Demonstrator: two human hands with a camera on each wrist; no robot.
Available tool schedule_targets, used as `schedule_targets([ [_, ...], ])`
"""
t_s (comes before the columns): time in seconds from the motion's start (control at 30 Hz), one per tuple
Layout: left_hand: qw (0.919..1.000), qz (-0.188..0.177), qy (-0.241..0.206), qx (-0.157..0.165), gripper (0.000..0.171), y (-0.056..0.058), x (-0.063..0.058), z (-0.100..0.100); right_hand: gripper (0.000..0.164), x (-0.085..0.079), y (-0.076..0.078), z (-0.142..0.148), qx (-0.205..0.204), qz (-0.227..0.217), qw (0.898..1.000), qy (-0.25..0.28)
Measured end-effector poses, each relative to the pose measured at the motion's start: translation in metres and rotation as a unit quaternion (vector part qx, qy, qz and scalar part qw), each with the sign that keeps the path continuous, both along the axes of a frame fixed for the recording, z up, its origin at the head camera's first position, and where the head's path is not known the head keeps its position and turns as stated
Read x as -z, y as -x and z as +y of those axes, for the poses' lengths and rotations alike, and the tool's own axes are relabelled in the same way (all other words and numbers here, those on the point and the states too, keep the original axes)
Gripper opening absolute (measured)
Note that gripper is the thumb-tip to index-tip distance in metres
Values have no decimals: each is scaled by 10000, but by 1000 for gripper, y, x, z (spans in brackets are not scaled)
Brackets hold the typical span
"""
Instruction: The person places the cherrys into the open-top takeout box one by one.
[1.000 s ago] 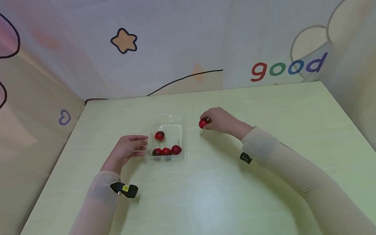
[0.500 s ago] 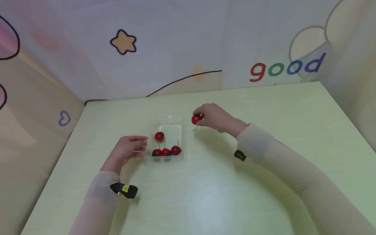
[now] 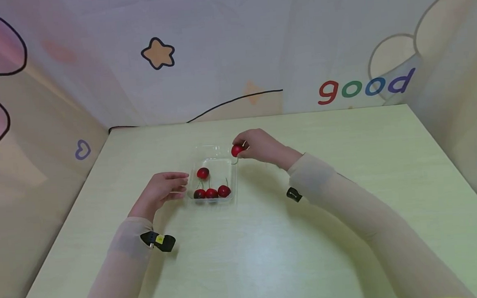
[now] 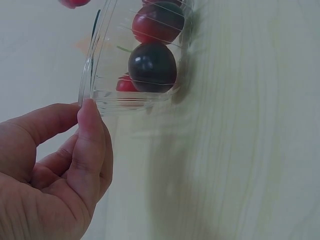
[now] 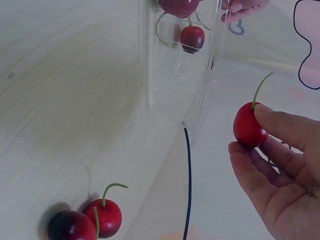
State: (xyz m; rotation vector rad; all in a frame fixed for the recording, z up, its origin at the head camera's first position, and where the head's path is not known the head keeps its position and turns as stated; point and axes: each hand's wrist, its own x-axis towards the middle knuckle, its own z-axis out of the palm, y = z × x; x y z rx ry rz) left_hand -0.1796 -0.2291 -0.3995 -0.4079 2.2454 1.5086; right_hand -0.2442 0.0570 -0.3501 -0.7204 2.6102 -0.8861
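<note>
A clear plastic box [image 3: 233, 179] stands on the table with several red cherries inside. One cherry [image 3: 202, 173] lies apart from the row along its near side. My left hand [image 3: 163, 190] is at the box's left rim; in the left wrist view, thumb and finger pinch that rim. Between the thumb and fingers of my right hand [image 3: 260, 146] is another cherry [image 5: 249, 125], its green stem showing. That hand is raised at the box's far right corner. On the table, a dark cherry [image 5: 70, 226] and a red cherry [image 5: 107, 220] show in the right wrist view; the right arm hides them in the head view.
The pale wooden table [image 3: 253, 257] ends at the back against a printed cloth [image 3: 224, 54]. More cloth hangs at the left and right sides. A black wrist camera [image 3: 159, 241] is strapped to the left sleeve, another [image 3: 293, 194] to the right.
My right hand has moved left and slightly away with the cherry, from the table right of the box to its far right corner. The left hand and box have stayed put.
</note>
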Motion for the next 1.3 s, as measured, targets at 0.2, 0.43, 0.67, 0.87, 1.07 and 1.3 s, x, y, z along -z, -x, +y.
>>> schedule_targets([
  [0.2,10000,34,25,17,42,0,1,0,34,-1,2,-15,-24,-66,10000,-10],
  [0.43,10000,51,42,52,42,0,1,0,35,11,6,-32,-169,-18,9997,-171],
  [0.67,10000,12,-8,80,42,0,2,0,35,23,7,-47,-311,145,9983,-476],
  [0.87,10000,29,5,81,42,-1,0,1,33,31,5,-57,-410,221,9966,-673],
  [1.07,9999,59,-58,91,43,-2,-1,1,32,37,4,-65,-560,424,9933,-917],
  [1.3,9998,94,-145,79,45,-3,-1,1,32,42,4,-74,-615,433,9911,-1098],
])
